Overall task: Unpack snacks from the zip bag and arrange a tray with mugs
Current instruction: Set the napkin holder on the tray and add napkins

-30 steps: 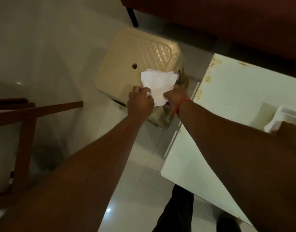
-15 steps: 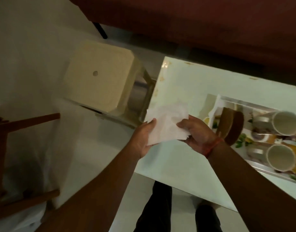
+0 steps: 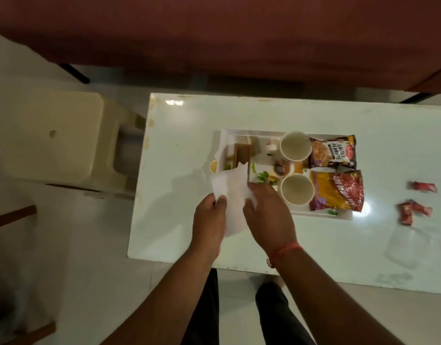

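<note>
Both hands hold a white paper napkin (image 3: 233, 195) just above the white table (image 3: 179, 150), in front of the tray's left end. My left hand (image 3: 209, 225) pinches its left edge and my right hand (image 3: 266, 217) grips its right side. The white tray (image 3: 321, 215) carries two empty cream mugs (image 3: 295, 146) (image 3: 297, 190), a salted peanuts packet (image 3: 332, 151), a red and yellow snack packet (image 3: 336, 191) and a brown wooden holder (image 3: 241, 153). A clear zip bag (image 3: 406, 245) lies flat at the right.
Several small red wrapped sweets (image 3: 422, 186) (image 3: 413, 211) lie on the table right of the tray. A beige plastic stool (image 3: 57, 138) stands left of the table. A dark red sofa (image 3: 214, 33) runs along the far side. A wooden chair frame (image 3: 12, 215) is at far left.
Both hands carried the napkin from above the stool rightward to the table, beside the tray. The view swung right, bringing the tray, mugs and packets fully into sight.
</note>
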